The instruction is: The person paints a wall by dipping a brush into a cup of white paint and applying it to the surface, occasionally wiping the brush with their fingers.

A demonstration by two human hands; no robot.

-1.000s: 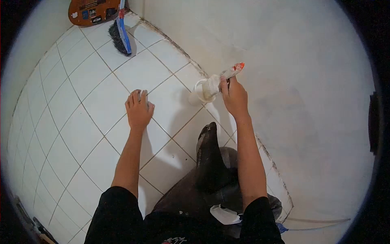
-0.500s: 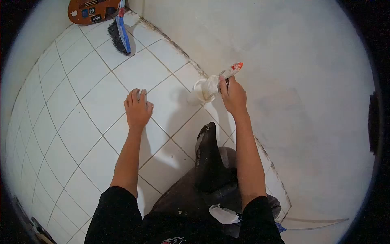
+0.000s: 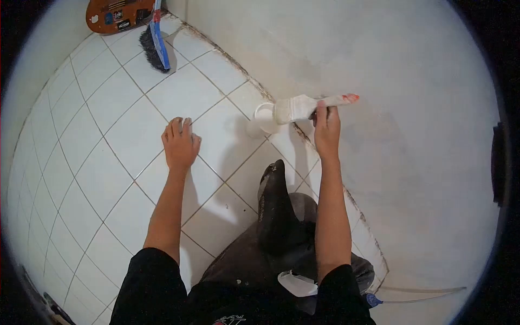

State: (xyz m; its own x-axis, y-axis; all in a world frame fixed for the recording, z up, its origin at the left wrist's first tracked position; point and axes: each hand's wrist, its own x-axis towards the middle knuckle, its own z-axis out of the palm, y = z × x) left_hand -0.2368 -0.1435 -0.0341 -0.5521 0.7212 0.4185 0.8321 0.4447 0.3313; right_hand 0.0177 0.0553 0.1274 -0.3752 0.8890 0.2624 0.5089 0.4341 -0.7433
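Note:
In the head view my right hand (image 3: pixel 327 132) grips a wide paintbrush (image 3: pixel 299 108) by its handle, which is whitish with a red tip. The brush lies level, its pale-coated bristles pointing left and overlapping the rim of a white tub (image 3: pixel 263 119). That tub stands on the tiles close to the wall's foot. To its left, my left hand (image 3: pixel 181 147) rests on the tiled floor (image 3: pixel 114 173) with nothing in it, fingers a little bent and the thumb apart.
The pale wall (image 3: pixel 401 179) rises along the right. A blue broom head with black bristles (image 3: pixel 156 47) and a brown guitar body (image 3: pixel 120 17) with stickers are at the far corner. My dark boot (image 3: pixel 273 189) is below the tub. A white piece (image 3: pixel 298 284) lies on my lap.
My right hand has moved right, bringing the paintbrush out of the tub and turning it level. The left hand has stayed on the floor.

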